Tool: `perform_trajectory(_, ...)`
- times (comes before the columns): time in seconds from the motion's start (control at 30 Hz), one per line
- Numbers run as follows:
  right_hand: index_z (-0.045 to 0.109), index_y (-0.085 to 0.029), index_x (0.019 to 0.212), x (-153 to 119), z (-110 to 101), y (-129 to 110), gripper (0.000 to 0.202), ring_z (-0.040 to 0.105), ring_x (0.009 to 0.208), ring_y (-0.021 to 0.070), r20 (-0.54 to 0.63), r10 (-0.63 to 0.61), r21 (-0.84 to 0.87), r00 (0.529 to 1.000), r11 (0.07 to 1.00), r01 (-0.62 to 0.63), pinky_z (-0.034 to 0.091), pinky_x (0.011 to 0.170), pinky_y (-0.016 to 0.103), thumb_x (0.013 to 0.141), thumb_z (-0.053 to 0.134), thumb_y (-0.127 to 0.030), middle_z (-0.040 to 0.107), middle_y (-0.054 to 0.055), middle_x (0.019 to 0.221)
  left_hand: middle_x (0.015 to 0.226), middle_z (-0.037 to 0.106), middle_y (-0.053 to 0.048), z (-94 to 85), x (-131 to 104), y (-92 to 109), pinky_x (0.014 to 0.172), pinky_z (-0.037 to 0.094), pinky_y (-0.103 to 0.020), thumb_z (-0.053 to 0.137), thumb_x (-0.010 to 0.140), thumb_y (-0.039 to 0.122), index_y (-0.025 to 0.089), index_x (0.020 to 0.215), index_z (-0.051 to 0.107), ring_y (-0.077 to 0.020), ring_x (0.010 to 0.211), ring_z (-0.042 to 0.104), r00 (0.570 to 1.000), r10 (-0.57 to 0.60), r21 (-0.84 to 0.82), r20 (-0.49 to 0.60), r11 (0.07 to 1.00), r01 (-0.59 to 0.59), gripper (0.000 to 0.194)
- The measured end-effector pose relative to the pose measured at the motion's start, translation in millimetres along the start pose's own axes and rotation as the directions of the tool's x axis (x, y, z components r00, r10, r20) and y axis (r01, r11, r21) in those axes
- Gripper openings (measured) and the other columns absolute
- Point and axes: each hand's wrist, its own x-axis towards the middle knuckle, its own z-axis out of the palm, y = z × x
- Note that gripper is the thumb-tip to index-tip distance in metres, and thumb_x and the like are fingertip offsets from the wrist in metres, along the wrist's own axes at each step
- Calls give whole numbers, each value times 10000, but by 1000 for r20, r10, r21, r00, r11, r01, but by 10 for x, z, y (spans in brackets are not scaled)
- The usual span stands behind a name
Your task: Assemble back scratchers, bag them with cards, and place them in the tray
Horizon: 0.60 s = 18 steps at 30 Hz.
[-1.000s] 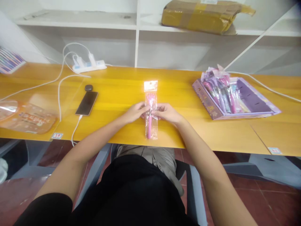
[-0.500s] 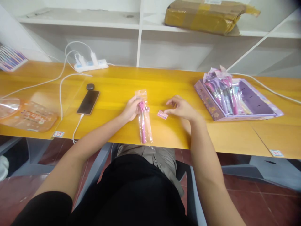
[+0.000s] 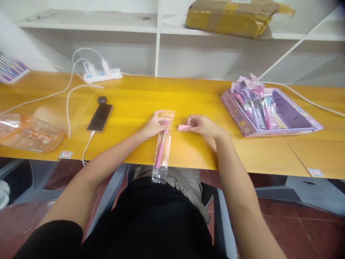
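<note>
My left hand is closed on the upper part of a clear plastic bag. Inside the bag lies a pink back scratcher with a claw-like head, a thin metallic shaft and a pink handle. The bag's lower end sticks out past the table's front edge, over my lap. My right hand pinches a small pink card between thumb and fingers, just right of the bag. The print on the card is too small to read.
A purple box holding several bagged pink and purple items stands at the right. To the left lie a phone on a cable, a small black case, a power strip and an orange pouch. A taped carton sits on the shelf.
The bag with the back scratcher has shifted slightly toward me and tilted, its lower end now past the table edge. My right hand has closed on the pink card and lifted it slightly.
</note>
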Motion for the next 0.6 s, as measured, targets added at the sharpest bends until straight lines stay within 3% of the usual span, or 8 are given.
perform_trajectory(0.07, 666, -249, 920, 18, 125, -71, 512, 563, 705, 162, -161, -92, 53, 983, 993, 101, 465, 654, 319, 813, 922, -679, 687, 7, 834, 1184, 825, -102, -5, 1, -13, 860, 607, -365, 919, 770, 94, 206, 1523, 480, -188, 909, 754, 1000, -4, 86, 29, 996, 1, 879)
perform_trajectory(0.17, 693, -262, 940, 69, 338, -178, 381, 608, 745, 177, -334, -284, -5, 899, 954, 300, 523, 699, 339, 943, 836, -615, 722, 27, 895, 1285, 804, -142, -21, -2, -18, 913, 598, -376, 887, 777, 100, 187, 1421, 578, -208, 1010, 757, 995, 53, 162, 84, 985, -66, 720)
perform_trajectory(0.3, 717, -266, 950, 116, 517, -259, 201, 672, 788, 195, -253, -481, -173, 839, 876, 450, 587, 752, 366, 1046, 730, -442, 751, 46, 935, 1285, 787, -128, -50, 4, -44, 932, 587, -382, 860, 793, 146, 189, 1389, 626, -219, 1040, 749, 980, 103, 195, 168, 972, -135, 642)
perform_trajectory(0.43, 698, -264, 955, 128, 537, -245, 133, 688, 809, 205, -258, -508, -275, 822, 854, 442, 616, 779, 381, 1051, 676, -353, 751, 57, 952, 1383, 761, -121, -42, 14, -85, 988, 579, -400, 860, 772, 155, 240, 1445, 619, -244, 1144, 743, 964, 139, 173, 224, 968, -180, 720)
perform_trajectory(0.6, 671, -279, 897, 121, 496, -225, 172, 684, 863, 256, -326, -414, -342, 850, 890, 302, 635, 836, 460, 1029, 672, -389, 735, 93, 969, 1388, 753, -124, 14, -24, -62, 1065, 564, -393, 884, 745, 147, 251, 1412, 662, -259, 1258, 715, 957, 173, 100, 232, 975, -200, 711)
